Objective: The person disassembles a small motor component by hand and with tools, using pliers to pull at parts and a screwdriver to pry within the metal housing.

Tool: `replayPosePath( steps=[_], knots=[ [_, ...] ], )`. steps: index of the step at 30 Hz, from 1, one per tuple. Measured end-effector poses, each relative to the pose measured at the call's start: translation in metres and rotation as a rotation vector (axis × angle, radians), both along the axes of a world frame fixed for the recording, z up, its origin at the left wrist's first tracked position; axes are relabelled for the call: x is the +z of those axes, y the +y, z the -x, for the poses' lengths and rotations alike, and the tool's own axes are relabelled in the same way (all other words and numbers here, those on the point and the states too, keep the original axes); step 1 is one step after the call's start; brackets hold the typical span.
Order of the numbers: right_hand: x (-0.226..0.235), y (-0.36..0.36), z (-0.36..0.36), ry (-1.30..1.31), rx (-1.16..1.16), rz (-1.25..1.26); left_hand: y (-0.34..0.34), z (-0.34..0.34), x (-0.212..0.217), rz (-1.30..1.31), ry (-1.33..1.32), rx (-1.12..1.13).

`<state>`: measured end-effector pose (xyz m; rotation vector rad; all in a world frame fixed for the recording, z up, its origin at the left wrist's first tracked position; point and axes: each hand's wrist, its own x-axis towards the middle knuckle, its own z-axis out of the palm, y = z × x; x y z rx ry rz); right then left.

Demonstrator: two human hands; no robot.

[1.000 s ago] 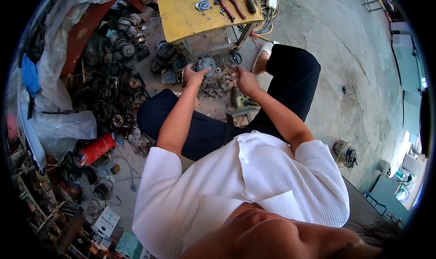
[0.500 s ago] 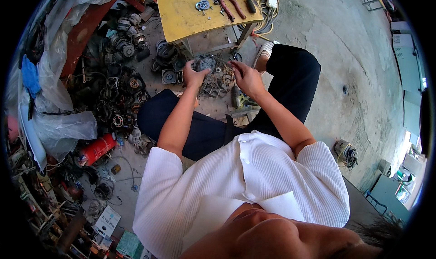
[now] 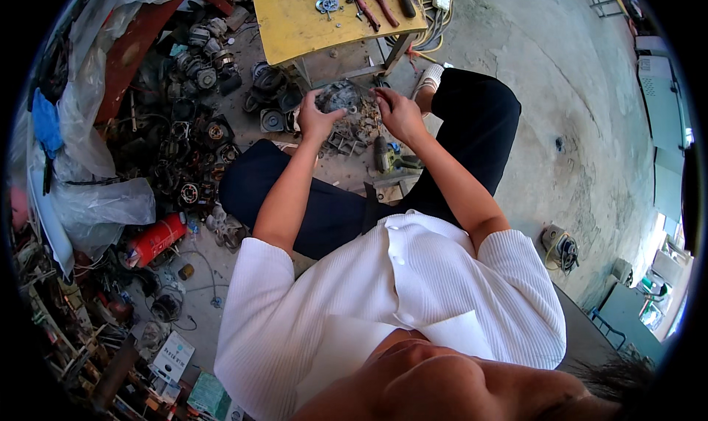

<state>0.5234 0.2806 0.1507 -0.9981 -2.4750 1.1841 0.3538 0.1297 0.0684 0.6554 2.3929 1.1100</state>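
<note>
A grey, grimy metal motor part (image 3: 341, 95) sits between both hands, held above a heap of small metal scraps (image 3: 354, 132) on the floor. My left hand (image 3: 316, 117) grips the part's left side. My right hand (image 3: 397, 114) rests its fingertips on the part's right edge. Both forearms reach forward over my dark trousers. How firmly the right fingers pinch the part is hard to see.
A low yellow table (image 3: 302, 24) ahead carries red-handled pliers (image 3: 366, 0), a screwdriver and a gear. Piles of motor parts (image 3: 193, 133) lie left, with a red cylinder (image 3: 153, 238), plastic sheets and boxes. A green-handled tool (image 3: 391, 160) lies by my knee. Bare concrete spreads right.
The hands have drawn a little closer around the metal part; the right hand's fingers shifted from the scrap heap up onto the part's right edge.
</note>
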Motion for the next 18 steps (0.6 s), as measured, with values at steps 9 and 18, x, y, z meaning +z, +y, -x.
replayPosePath(
  steps=[9, 18],
  knots=[
    [0.029, -0.006, -0.008, 0.034, -0.046, -0.032, -0.001, 0.004, -0.013, -0.026, -0.004, 0.098],
    [-0.014, 0.01, -0.009, -0.039, -0.133, -0.104, 0.007, 0.004, 0.008, 0.033, -0.127, 0.138]
  ],
)
